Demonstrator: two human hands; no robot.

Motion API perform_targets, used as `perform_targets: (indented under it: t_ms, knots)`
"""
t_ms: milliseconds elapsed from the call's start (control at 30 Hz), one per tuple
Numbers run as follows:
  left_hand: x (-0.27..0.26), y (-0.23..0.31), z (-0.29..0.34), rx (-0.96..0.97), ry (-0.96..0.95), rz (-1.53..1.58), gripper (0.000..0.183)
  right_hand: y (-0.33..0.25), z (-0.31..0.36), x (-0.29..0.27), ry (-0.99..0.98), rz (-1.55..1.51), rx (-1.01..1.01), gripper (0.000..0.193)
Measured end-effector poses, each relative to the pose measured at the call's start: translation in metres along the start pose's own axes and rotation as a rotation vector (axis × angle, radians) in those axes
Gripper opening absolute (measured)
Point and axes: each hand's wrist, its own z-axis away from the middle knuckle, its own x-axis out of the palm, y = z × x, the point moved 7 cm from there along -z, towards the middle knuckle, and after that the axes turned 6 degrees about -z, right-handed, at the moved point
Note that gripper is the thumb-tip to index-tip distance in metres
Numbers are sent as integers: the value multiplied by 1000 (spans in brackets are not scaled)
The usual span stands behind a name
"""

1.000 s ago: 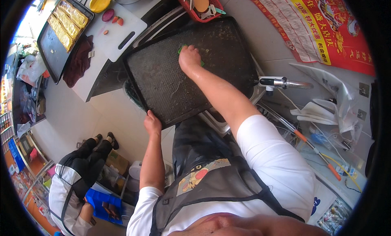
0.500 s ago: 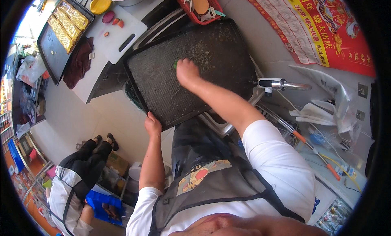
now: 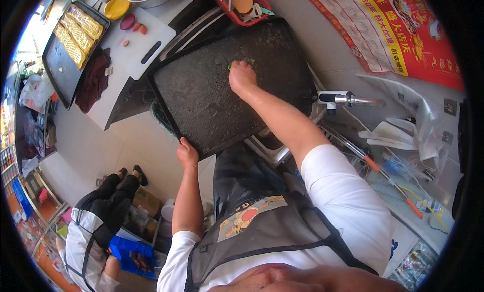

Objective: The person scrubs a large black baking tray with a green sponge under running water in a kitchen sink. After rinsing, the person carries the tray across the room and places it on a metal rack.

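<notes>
A large black baking tray [image 3: 201, 103] lies tilted across the sink [image 3: 275, 152], its surface wet and spotted with residue. My left hand [image 3: 188, 155] grips the tray's near left corner, fingers wrapped round the rim. On the upper middle of the tray, my right hand [image 3: 242, 77] is closed and pressed down on a green scouring pad [image 3: 230, 65]. Only a small green edge of the pad shows beside the fingers; the rest is hidden under the hand.
A faucet [image 3: 348, 98] stands right of the tray, and a red basket [image 3: 241, 12] is behind it. Leftward are a white cutting board [image 3: 132, 52] with cut fruit, a dark red cloth [image 3: 94, 83] and another tray [image 3: 60, 73] of golden pastry. A co-worker [image 3: 93, 216] bends at lower left.
My right hand has slid with the pad a little to the right and farther up the tray. My left hand keeps its hold on the corner.
</notes>
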Motion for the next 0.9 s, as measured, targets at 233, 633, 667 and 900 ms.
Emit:
perform_targets:
  t_ms: [233,633,667,900]
  knots:
    - [-2,3,1,-20,-11,-6,65,-20,53,23,-202,59,-83,26]
    - [-9,-7,1,-10,9,-48,66,34,63,-42,-165,-326,220,21]
    - [-7,-12,0,-6,10,-46,66,59,66,-41,-104,-365,218,23]
    - [-19,-27,-6,-13,35,-59,67,230,35,-81,272,-379,422,32]
